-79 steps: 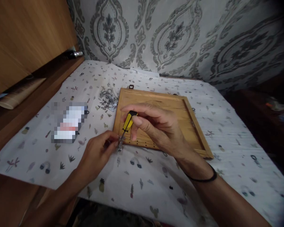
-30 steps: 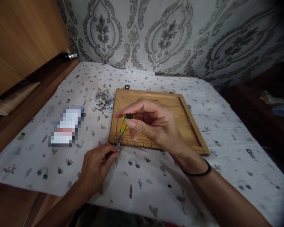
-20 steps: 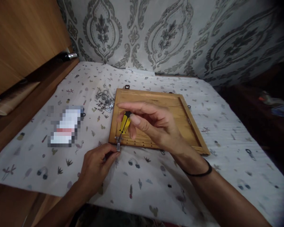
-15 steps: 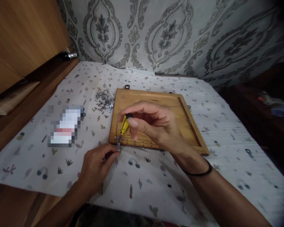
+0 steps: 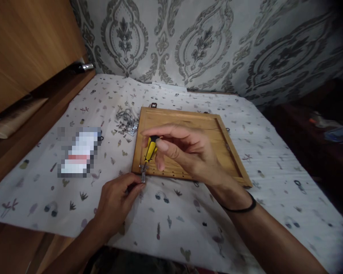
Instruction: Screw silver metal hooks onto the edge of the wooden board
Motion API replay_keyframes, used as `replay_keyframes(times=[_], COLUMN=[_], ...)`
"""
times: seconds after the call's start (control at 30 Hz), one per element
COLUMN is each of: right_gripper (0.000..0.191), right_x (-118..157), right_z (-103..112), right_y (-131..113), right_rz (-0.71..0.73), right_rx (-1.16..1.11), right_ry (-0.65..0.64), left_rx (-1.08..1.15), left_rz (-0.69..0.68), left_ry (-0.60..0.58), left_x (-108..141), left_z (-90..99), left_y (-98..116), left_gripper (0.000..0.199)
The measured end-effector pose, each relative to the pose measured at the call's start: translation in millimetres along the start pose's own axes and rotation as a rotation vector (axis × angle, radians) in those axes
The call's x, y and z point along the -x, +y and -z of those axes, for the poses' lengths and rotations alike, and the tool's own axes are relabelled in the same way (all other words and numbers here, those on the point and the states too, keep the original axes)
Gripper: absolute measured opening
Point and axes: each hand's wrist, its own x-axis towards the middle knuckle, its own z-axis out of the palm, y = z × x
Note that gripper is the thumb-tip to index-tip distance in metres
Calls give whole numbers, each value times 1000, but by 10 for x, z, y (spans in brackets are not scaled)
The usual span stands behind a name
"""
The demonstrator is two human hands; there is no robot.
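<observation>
My right hand (image 5: 180, 148) grips a short yellow and black screwdriver (image 5: 151, 150) between thumb and fingers. The screwdriver is tilted, its tip down at a small metal hinge (image 5: 143, 173). That hinge sits at the near left corner of a framed wooden panel (image 5: 185, 129), partly past its edge. Pinched on the hinge's near end are the thumb and forefinger of my left hand (image 5: 117, 198). Several small dark holes run along the panel's near edge. Whether a screw is under the tip is too small to tell.
A pile of small metal hardware (image 5: 127, 121) lies left of the panel on the patterned white cloth (image 5: 160, 247). Farther left is a blurred-out, phone-like object (image 5: 79, 152). Dark metal clasps (image 5: 153, 105) show at the panel's far edge. A wooden cabinet (image 5: 31, 49) stands at left.
My right hand's fingers have shifted slightly around the screwdriver handle, which leans a little differently. My left hand and the hinge have stayed in place.
</observation>
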Motion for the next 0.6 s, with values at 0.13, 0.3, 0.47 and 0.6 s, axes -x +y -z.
replay_keyframes(times=[0.13,0.3,0.47,0.6], right_gripper=[14,15,18,21], right_x=[-14,-41,-28,-6], right_z=[-8,-32,-17,1], right_y=[9,-6,-5,-15], right_rz=[7,-44,0,10], right_rx=[-45,-109,-62,23], right_ry=[5,31,23,2], left_rx=[5,2,-2,0], left_rz=[-1,-10,-7,6], left_ry=[-8,8,12,-2], left_x=[-1,-7,-7,-3], left_z=[1,-1,4,8], left_y=[-6,-8,2,10], left_gripper=[15,14,14,16])
